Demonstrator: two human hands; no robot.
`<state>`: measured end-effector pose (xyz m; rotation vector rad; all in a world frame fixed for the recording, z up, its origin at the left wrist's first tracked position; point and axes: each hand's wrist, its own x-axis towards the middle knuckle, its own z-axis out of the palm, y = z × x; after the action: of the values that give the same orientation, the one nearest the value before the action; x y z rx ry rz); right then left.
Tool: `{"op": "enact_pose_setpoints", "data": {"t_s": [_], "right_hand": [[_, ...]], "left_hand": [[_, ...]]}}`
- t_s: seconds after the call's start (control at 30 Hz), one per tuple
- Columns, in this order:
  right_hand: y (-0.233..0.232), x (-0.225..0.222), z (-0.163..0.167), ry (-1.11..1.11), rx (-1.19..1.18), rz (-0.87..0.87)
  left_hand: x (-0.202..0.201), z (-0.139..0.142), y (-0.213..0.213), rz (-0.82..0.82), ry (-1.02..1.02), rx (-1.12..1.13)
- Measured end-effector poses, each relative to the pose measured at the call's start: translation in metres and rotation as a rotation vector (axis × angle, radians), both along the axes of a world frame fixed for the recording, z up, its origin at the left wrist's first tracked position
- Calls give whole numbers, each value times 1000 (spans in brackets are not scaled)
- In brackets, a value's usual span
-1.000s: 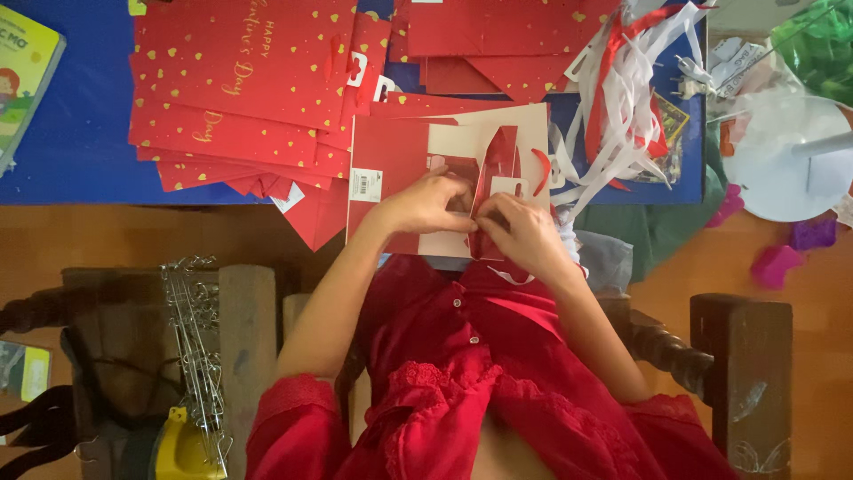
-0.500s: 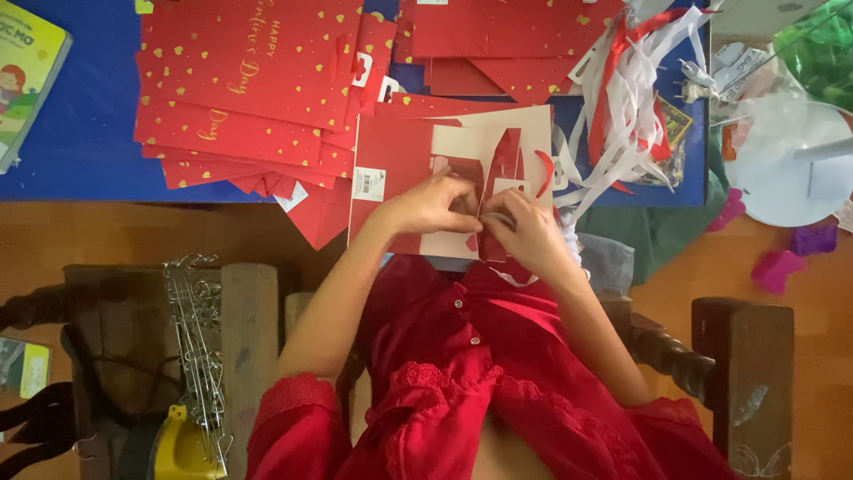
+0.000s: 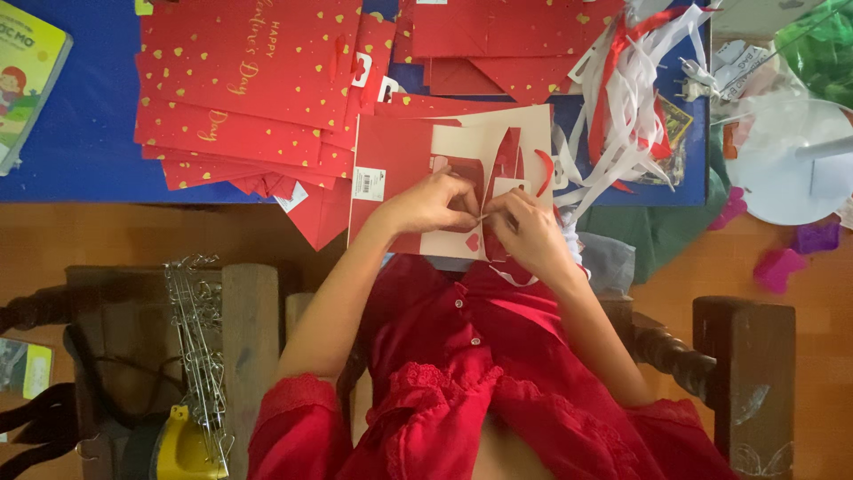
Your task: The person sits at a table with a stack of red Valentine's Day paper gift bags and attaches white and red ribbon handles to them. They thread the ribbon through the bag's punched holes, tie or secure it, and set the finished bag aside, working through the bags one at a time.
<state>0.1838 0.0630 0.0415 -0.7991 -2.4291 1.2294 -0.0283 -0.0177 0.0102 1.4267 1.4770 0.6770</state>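
The left hand [image 3: 433,203] and the right hand [image 3: 530,233] meet fingertip to fingertip over a folded red and white paper bag [image 3: 453,182] that lies flat at the near edge of the blue table [image 3: 80,151]. Both hands are curled nearly closed, fingers pinched on something small and thin at the bag's middle; what exactly sits between the fingertips is too small to tell. The bag has a white panel with red hearts and a small white sticker on its left side. Just far and left of it lies a fanned stack of red bags [image 3: 240,89] with gold hearts. To the right, a tangle of white and red ribbons [image 3: 631,98] spills toward the bag. Farther right stands a white round base [image 3: 782,164], and pink plastic pieces [image 3: 782,267] lie on the wooden floor
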Motion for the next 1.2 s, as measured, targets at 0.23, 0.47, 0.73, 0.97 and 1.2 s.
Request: {"op": "enact_pose_setpoints", "data": {"t_s": [0.23, 0.47, 0.73, 0.97, 1.2], "right_hand": [[-1, 1, 2, 36, 63, 11], [0, 1, 4, 108, 108, 70], [1, 3, -6, -1, 23, 35], [1, 3, -9, 70, 76, 51], [1, 4, -10, 66, 94, 53]], "left_hand": [[0, 5, -1, 21, -17, 44], [1, 5, 0, 24, 18, 84], [1, 12, 1, 10, 19, 53], [6, 9, 1, 38, 59, 36], [8, 10, 0, 37, 90, 12]]}}
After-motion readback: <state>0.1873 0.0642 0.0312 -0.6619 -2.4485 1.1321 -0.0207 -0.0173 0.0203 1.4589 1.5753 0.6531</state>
